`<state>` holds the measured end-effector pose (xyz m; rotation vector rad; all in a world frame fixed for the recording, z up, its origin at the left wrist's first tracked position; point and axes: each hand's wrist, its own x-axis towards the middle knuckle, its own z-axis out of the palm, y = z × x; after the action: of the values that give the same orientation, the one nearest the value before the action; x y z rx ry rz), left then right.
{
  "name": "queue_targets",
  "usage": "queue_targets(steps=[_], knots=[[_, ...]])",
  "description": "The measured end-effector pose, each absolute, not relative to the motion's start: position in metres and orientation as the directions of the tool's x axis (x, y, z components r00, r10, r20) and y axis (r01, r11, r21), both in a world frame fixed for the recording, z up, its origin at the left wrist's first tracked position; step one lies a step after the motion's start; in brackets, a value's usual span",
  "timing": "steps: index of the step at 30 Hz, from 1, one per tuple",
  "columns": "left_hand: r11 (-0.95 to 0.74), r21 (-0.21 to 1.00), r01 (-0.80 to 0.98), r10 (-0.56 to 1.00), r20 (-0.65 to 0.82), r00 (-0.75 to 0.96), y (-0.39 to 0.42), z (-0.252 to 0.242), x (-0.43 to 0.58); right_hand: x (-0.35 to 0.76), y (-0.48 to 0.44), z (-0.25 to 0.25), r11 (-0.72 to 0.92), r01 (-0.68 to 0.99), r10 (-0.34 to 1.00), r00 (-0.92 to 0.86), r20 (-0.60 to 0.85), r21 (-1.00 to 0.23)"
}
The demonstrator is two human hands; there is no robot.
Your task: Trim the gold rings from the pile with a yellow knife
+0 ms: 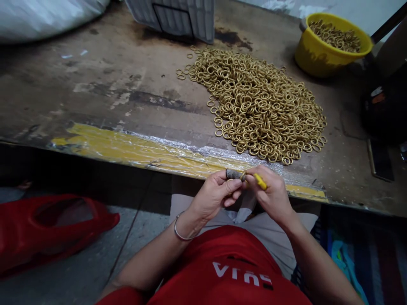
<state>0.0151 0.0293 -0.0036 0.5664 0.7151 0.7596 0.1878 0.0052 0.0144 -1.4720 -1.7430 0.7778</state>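
Just over the table's front edge, my left hand (219,192) is closed in a pinch, with a dark wrap on its index finger and a brass-coloured ring (243,176) at its fingertips. Beside it, my right hand (269,190) grips a small yellow-handled tool (260,181); the tool's tip is hidden near the ring. The two hands nearly touch. Beyond them a large heap of brass-coloured rings (263,106) lies on the worn table.
A yellow tub (318,57) of rings stands at the back right. At the back are a grey crate (181,17) and a white sack (47,19). A phone (380,160) lies right. Yellow tape (133,148) lines the front edge; a red plastic chair (47,228) is at left.
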Motion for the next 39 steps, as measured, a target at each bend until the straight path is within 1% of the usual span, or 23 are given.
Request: queue_targets(steps=[2,4,5,7,10,13,15,17,18,19,20,21,23,25,27,30,32,34,39], knots=[[0.567,0.730,-0.381,0.794,-0.362,0.488,0.028,-0.003,0.015,0.190,-0.001,0.018,0.258,0.767,0.965,-0.168,0.203,-0.588],[0.535,0.771,-0.346,0.809,-0.351,0.471,0.026,-0.003,0.015,0.191,-0.006,0.019,0.261,0.881,0.961,-0.198,0.193,-0.395],[0.518,0.790,-0.328,0.817,-0.343,0.463,0.026,-0.004,0.014,0.191,-0.007,0.018,0.254,0.911,0.962,-0.203,0.184,-0.326],[0.475,0.829,-0.294,0.835,-0.319,0.449,0.025,-0.007,0.014,0.188,-0.009,0.015,0.240,0.944,0.964,-0.204,0.173,-0.226],[0.398,0.886,-0.240,0.858,-0.266,0.440,0.026,-0.011,0.012,0.183,-0.006,0.011,0.207,0.970,0.970,-0.186,0.157,-0.131],[0.301,0.939,-0.167,0.891,-0.214,0.400,0.026,-0.008,0.006,0.181,0.002,0.010,0.168,0.981,0.984,-0.161,0.079,-0.096],[0.203,0.976,-0.081,0.910,-0.158,0.383,0.023,0.001,0.000,0.186,0.009,0.008,0.076,0.995,0.997,-0.077,-0.008,-0.064],[0.096,0.995,-0.017,0.899,-0.079,0.431,0.020,0.011,-0.006,0.195,0.015,0.006,-0.053,0.998,0.996,0.051,-0.066,-0.019],[0.065,0.998,-0.019,0.876,-0.048,0.481,0.018,0.015,-0.009,0.200,0.017,0.004,-0.099,0.995,0.992,0.098,-0.075,-0.010],[0.077,0.996,-0.035,0.845,-0.046,0.532,0.017,0.016,-0.010,0.204,0.019,0.002,-0.110,0.994,0.992,0.109,-0.063,-0.022],[0.146,0.987,-0.061,0.810,-0.083,0.580,0.016,0.015,-0.011,0.208,0.020,0.000,-0.079,0.995,0.996,0.076,-0.045,-0.057],[0.248,0.963,-0.104,0.777,-0.134,0.615,0.016,0.012,-0.011,0.210,0.021,-0.002,-0.033,0.995,0.999,0.032,-0.012,-0.096],[0.471,0.858,-0.204,0.717,-0.238,0.655,0.018,0.001,-0.008,0.210,0.024,-0.005,0.040,0.989,0.996,-0.028,0.084,-0.144],[0.598,0.742,-0.304,0.696,-0.294,0.655,0.022,-0.009,-0.004,0.208,0.031,-0.007,0.050,0.990,0.985,-0.027,0.172,-0.130],[0.646,0.667,-0.371,0.695,-0.314,0.647,0.025,-0.015,-0.001,0.205,0.042,-0.007,0.031,0.997,0.981,-0.016,0.195,-0.071],[0.687,0.581,-0.436,0.677,-0.297,0.673,0.030,-0.018,0.001,0.202,0.057,-0.006,0.012,0.999,0.992,-0.017,0.128,0.039],[0.706,0.544,-0.454,0.665,-0.288,0.689,0.032,-0.019,0.001,0.202,0.063,-0.003,0.005,0.996,0.995,-0.013,0.097,0.085],[0.703,0.549,-0.452,0.674,-0.311,0.670,0.035,-0.019,0.002,0.204,0.065,-0.001,-0.004,0.995,0.996,-0.004,0.085,0.101],[0.690,0.635,-0.348,0.682,-0.409,0.606,0.039,-0.019,0.010,0.208,0.066,0.007,-0.005,0.990,1.000,0.002,0.025,0.141]])
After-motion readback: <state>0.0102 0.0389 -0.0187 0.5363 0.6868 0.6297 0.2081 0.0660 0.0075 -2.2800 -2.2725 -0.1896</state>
